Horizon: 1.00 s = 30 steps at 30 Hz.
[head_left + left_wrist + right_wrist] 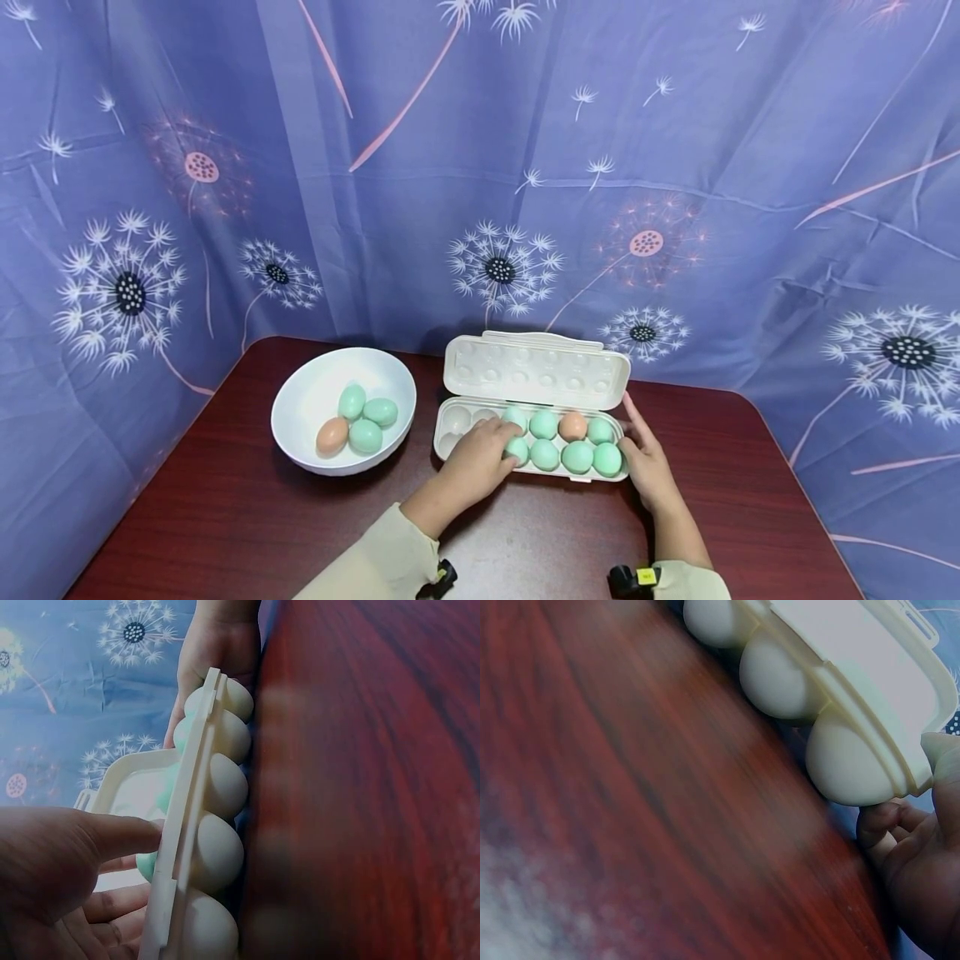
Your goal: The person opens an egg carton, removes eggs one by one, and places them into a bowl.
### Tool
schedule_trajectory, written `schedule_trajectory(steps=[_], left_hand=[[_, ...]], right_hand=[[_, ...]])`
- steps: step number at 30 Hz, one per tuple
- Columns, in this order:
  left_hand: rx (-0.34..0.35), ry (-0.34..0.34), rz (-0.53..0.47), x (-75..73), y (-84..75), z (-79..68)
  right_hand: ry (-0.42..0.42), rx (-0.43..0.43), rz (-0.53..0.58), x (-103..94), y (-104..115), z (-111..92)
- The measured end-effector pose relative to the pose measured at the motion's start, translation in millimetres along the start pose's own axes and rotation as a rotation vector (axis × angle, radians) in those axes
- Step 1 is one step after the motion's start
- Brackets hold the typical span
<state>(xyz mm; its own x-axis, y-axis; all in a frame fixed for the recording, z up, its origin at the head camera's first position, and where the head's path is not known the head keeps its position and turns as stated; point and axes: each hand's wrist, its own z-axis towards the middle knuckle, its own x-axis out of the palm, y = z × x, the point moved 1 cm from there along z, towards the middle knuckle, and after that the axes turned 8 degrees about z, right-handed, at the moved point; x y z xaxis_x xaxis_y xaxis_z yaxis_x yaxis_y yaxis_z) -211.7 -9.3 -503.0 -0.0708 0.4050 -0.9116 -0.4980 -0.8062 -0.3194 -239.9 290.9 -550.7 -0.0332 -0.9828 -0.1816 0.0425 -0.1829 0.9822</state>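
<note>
A white plastic egg carton [557, 478] lies on the table with its lid [536, 371] raised at the back. Green eggs and one orange egg [573, 426] fill the cups toward its right. My left hand [474, 460] reaches over the left part, thumb and fingers around a green egg [517, 451] in the front row. In the left wrist view the thumb [124, 834] lies at the carton's front rim. At the right end my right hand [649, 471] grips the carton, the thumb at the rim and bent fingers [881, 821] below it.
To the left stands a white bowl [300, 408] with several eggs, among them an orange egg [332, 436] and a green egg [380, 411]. The dark red wooden table [225, 517] reaches back to a blue dandelion-print curtain [390, 250].
</note>
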Motion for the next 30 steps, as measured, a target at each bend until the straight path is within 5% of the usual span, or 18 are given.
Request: schedule_trajectory(steps=[21, 30], left_hand=[[-0.019, -0.019, -0.02, -10.3, 0.3, 0.0], [-0.042, -0.031, -0.054, -30.9, 3.5, 0.8]], right_hand=[[0.008, -0.021, 0.029, -1.8, -4.1, 0.8], [0.004, -0.021, 0.011, -0.4, -2.0, -1.1]])
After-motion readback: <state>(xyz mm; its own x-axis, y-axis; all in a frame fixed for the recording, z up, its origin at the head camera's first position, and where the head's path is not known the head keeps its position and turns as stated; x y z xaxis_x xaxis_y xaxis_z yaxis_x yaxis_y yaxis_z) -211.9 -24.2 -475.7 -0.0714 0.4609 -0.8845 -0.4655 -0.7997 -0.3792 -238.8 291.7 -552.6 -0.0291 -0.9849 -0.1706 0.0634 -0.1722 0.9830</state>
